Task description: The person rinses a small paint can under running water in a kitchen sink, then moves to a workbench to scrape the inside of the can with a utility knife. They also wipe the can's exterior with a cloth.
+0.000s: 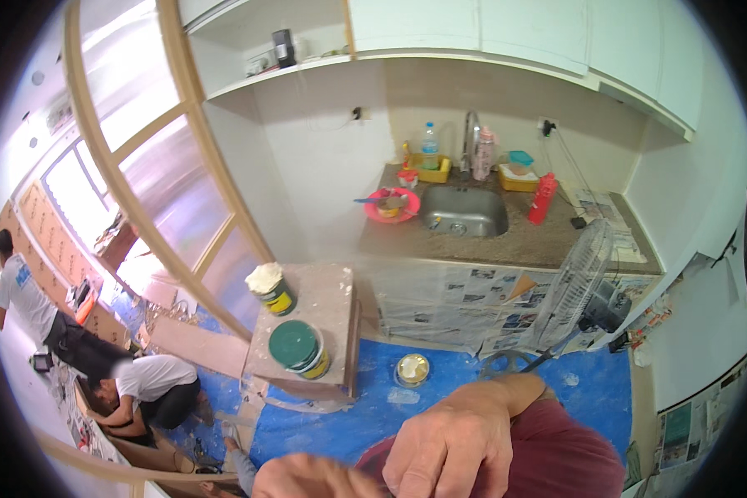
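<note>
Kitchenette mid-renovation, seen from high up: blue floor sheet (440, 398) below, newspaper taped over the cabinet fronts (473, 299), white wall cupboards up top.

Far left: one person standing in a white shirt (21, 290), a 2nd person crouched low (145, 386), both well apart from the hands. Big wood-framed window/partition (141, 191) runs diagonally btwn them and the kitchen.

Left-centre: paint-spattered stool (328, 315) w/ 2 cans on it – open can w/ pale filler heaped on top (270, 289) at the back, can w/ green lid (299, 347) nearer the front, just beside each other. Small round tin lid (412, 369) lies on the blue sheet, right of the stool.

Bottom centre: left hand (311, 480), only knuckles/back showing at the frame edge, fingers curled under; can't tell if it holds anything. Right hand (465, 440) beside it, palm down, fingers bent and slightly spread, resting on the dark-red cloth (556, 456) over the person's knee or lap; not gripping anything visible. Nearest loose things: tin lid and green-lid can, both apart from the hands.

Centre back: stone counter (515, 241) w/ steel sink (465, 212), red plate w/ food bits (390, 203) left of it, yellow trays, clear bottle by the tap. Red bottle (544, 197) right of the sink.

Right: floor fan (581, 290) tilted agnst the counter front, base on the blue sheet. Newspaper also on the right wall.
</note>
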A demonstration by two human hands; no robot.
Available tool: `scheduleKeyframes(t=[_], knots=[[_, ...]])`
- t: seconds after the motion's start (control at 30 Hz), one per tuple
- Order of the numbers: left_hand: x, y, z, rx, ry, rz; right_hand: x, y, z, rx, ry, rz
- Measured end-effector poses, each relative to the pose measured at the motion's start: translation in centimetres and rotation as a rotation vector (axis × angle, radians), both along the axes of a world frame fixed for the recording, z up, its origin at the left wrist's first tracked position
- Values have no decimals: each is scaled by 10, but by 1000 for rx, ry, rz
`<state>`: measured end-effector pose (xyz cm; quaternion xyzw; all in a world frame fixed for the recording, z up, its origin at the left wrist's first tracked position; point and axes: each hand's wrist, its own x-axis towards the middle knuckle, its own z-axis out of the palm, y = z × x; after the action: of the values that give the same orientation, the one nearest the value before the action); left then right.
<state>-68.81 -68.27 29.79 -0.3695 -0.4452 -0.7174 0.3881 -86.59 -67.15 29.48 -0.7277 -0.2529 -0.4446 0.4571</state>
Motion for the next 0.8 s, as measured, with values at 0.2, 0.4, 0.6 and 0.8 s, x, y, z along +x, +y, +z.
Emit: scheduleKeyframes(t=[0.2,0.4,0.6,0.8], knots=[[36,-47,10,-639,-40,484,1,-2,29,-293,327,-411],[51,-28,27,-743,-6,658,8,5,58,-496,398,-581],[65,-22,28,-796,113,845,22,5,34,-512,-112,-707],[30,-41,6,-550,-101,325,-11,3,15,-312,83,-479]])
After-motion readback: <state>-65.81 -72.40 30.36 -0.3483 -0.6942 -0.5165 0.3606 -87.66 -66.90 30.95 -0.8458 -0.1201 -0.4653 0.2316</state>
